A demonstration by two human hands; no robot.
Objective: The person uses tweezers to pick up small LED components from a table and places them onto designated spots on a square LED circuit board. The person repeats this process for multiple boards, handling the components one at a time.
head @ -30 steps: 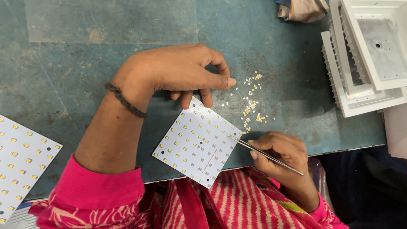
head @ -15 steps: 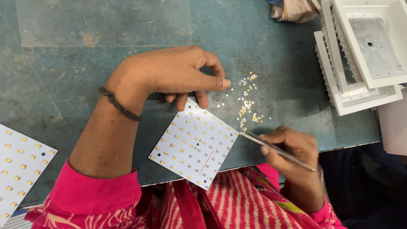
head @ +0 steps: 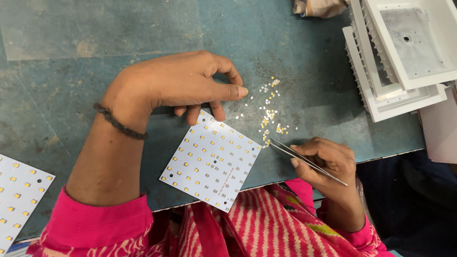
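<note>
One square white circuit board (head: 212, 159) lies on the blue-green worktable (head: 295, 43), turned like a diamond, with its lower corner over the table edge near the person's pink striped clothing. Its surface carries regular rows of small yellow chips and a few dark holes. The left hand (head: 183, 83) rests on the upper corner of this board and presses it with the fingertips; it is not closed around anything. The right hand (head: 326, 159) pinches one pair of thin metal tweezers (head: 304, 159), and the tips point at the board's right edge, just beside a loose scatter of tiny white and yellow chips (head: 271, 112). Whether the tips hold a chip, I cannot tell. A second board (head: 19, 195) of the same kind shows partly at the left edge. Two white finned housings (head: 404, 57) are stacked at the upper right.
</note>
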